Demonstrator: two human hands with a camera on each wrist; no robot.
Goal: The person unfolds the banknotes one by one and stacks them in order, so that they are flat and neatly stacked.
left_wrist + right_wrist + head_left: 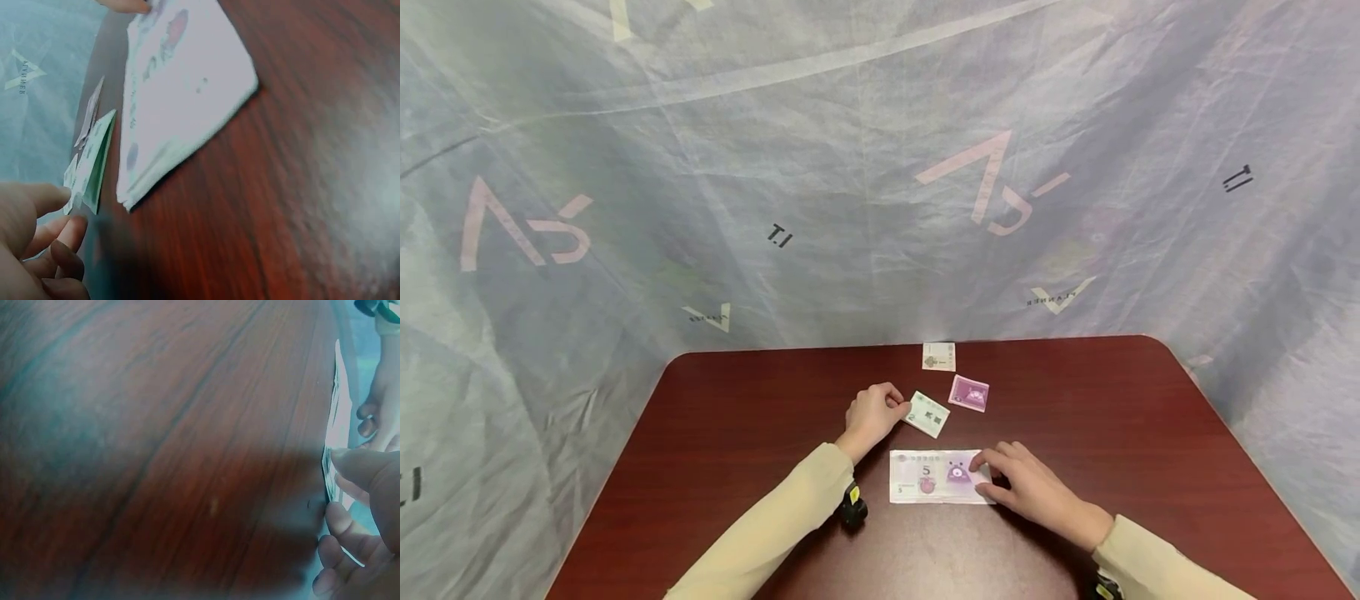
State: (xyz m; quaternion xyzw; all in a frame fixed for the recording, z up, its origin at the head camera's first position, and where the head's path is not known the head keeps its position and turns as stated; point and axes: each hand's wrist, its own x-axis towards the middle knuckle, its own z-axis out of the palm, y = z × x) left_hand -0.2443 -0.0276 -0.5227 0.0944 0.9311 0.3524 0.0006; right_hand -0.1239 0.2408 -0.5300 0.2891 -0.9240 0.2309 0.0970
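White-purple rectangular paper-note stack (934, 477): right end part-hidden under right hand (1037, 492), thumb and index apart, touching it. Left hand (872, 415) pinches green-white folded paper note (928, 416) beyond stack; gripped corner covered.

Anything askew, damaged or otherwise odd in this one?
Mildly: the green folded banknote pinched by the left hand and the purple banknote beyond it sit at angles, unlike the squarely laid banknote stack. The pale banknote lies right at the far edge of the table. No tear or spill shows.
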